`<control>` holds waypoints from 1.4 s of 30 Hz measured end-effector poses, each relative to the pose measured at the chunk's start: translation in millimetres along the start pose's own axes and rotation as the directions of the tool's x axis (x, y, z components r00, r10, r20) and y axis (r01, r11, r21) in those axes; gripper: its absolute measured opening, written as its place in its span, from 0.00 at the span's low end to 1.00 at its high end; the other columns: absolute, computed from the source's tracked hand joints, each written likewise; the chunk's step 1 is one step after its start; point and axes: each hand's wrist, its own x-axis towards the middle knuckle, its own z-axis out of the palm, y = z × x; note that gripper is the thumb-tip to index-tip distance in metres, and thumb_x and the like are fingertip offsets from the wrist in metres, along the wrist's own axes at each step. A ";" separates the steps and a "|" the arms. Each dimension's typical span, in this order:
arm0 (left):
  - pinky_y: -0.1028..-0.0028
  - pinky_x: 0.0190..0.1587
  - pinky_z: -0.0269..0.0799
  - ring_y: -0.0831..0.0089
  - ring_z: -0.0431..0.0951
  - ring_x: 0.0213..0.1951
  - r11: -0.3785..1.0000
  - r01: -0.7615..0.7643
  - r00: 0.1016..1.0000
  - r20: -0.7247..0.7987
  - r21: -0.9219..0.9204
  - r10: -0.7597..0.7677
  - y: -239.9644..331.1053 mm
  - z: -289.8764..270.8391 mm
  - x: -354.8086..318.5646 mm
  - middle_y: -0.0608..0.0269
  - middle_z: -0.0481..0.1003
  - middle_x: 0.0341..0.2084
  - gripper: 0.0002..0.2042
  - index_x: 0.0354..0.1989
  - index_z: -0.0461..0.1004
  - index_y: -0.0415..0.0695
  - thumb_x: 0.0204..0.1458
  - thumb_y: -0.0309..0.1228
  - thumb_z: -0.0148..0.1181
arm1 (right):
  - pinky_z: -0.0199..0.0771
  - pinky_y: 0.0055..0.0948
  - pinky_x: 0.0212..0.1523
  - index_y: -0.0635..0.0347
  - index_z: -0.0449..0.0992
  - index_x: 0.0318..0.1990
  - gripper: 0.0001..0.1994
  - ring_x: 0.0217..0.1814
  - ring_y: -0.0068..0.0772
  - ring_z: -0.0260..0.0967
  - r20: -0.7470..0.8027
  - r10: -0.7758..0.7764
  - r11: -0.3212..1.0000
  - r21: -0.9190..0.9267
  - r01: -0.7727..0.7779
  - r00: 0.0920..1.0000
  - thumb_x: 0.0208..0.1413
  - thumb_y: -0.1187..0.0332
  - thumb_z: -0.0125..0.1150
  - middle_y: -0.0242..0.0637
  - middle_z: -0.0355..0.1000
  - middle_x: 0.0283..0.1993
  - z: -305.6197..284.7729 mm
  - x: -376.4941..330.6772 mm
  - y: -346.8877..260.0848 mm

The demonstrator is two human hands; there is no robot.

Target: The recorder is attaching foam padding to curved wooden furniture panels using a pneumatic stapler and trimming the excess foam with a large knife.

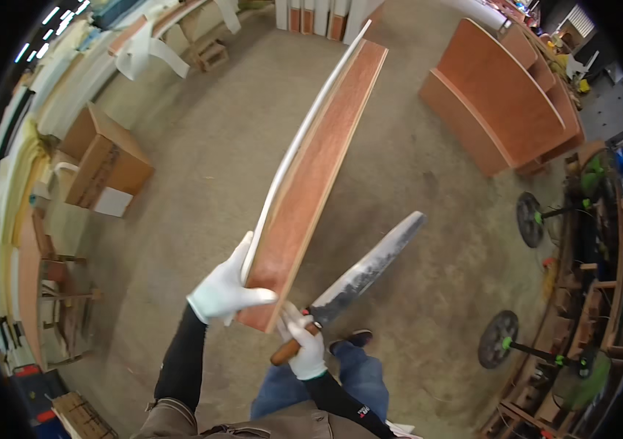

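My left hand (227,293), in a white glove, grips the near end of a long reddish-brown wooden board (311,175). Its thumb lies over the board's face. The board slants away from me, up and to the right. A thin white strip (289,157) runs along its left side, bowed slightly off the edge. My right hand (303,344), also gloved, is closed round the round wooden handle of a long wide-bladed knife (370,271). The blade is grey with dark patches and points away to the right, below the board. Some right fingers are near the board's lower end, partly hidden.
On the left stand a cardboard box (99,161) and stacked long strips (15,190). A curved reddish wooden panel assembly (502,95) sits at the far right. Wheels on axles (500,340) jut from the right-hand rack (582,314). Concrete floor (180,190) lies between.
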 end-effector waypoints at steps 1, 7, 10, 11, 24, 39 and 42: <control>0.66 0.72 0.54 0.56 0.55 0.73 0.977 -0.017 0.981 -0.184 0.212 0.057 -3.2 1.1 0.2 0.37 0.56 0.71 0.59 0.74 0.45 0.33 0.38 0.40 0.80 | 0.57 0.44 0.73 0.55 0.64 0.39 0.07 0.76 0.52 0.55 0.058 0.014 0.994 0.103 -0.020 0.998 0.61 0.80 0.53 0.56 0.58 0.74 15.0 10.1 5.3; 0.66 0.66 0.65 0.57 0.71 0.63 0.979 0.190 0.867 -0.481 0.077 -0.131 -54.4 -65.1 -8.9 0.40 0.68 0.63 0.62 0.74 0.45 0.33 0.32 0.36 0.84 | 0.70 0.36 0.66 0.75 0.65 0.64 0.25 0.66 0.43 0.70 0.160 0.142 0.954 -0.286 -0.092 0.977 0.60 0.78 0.60 0.50 0.71 0.63 49.9 27.4 -15.4; 0.67 0.69 0.61 0.59 0.68 0.65 0.986 0.119 0.876 -0.479 0.113 -0.051 -102.8 -108.9 -14.5 0.46 0.68 0.63 0.61 0.72 0.51 0.34 0.27 0.40 0.86 | 0.77 0.27 0.33 0.59 0.74 0.36 0.07 0.32 0.24 0.76 0.002 0.063 0.737 -0.675 -0.046 0.998 0.55 0.75 0.68 0.32 0.76 0.34 34.5 40.1 -92.0; 0.66 0.69 0.60 0.59 0.67 0.64 0.992 0.097 0.908 -0.416 0.081 -0.055 -85.0 -111.0 -4.6 0.49 0.68 0.62 0.57 0.70 0.57 0.36 0.28 0.40 0.85 | 0.70 0.25 0.25 0.55 0.72 0.32 0.10 0.25 0.20 0.70 0.018 -0.116 0.587 -0.806 0.083 0.993 0.54 0.72 0.71 0.28 0.73 0.28 19.1 44.4 -126.9; 0.70 0.58 0.68 0.72 0.76 0.48 0.856 0.489 0.658 -0.573 -0.170 -0.490 -87.5 -145.8 -14.6 0.61 0.80 0.46 0.21 0.53 0.80 0.42 0.59 0.45 0.65 | 0.63 0.23 0.17 0.60 0.69 0.47 0.10 0.15 0.20 0.62 0.009 -0.299 0.428 -0.893 0.142 0.954 0.62 0.71 0.62 0.30 0.66 0.23 3.7 86.8 -395.4; 0.65 0.57 0.71 0.61 0.78 0.51 0.744 0.668 0.623 -0.561 0.020 -0.545 -36.0 -115.0 6.7 0.53 0.78 0.47 0.36 0.57 0.74 0.39 0.40 0.44 0.79 | 0.66 0.23 0.19 0.62 0.70 0.48 0.11 0.19 0.20 0.66 0.045 -0.198 0.395 -0.910 0.122 0.979 0.62 0.71 0.63 0.34 0.70 0.28 113.8 240.0 -443.3; 0.65 0.57 0.71 0.59 0.78 0.51 0.735 0.677 0.607 -0.579 0.018 -0.544 -19.9 -101.8 15.9 0.53 0.78 0.47 0.36 0.56 0.74 0.39 0.39 0.44 0.79 | 0.66 0.24 0.19 0.63 0.69 0.50 0.13 0.19 0.21 0.67 0.060 -0.199 0.447 -0.882 0.145 0.978 0.61 0.71 0.63 0.36 0.71 0.30 134.9 247.5 -425.9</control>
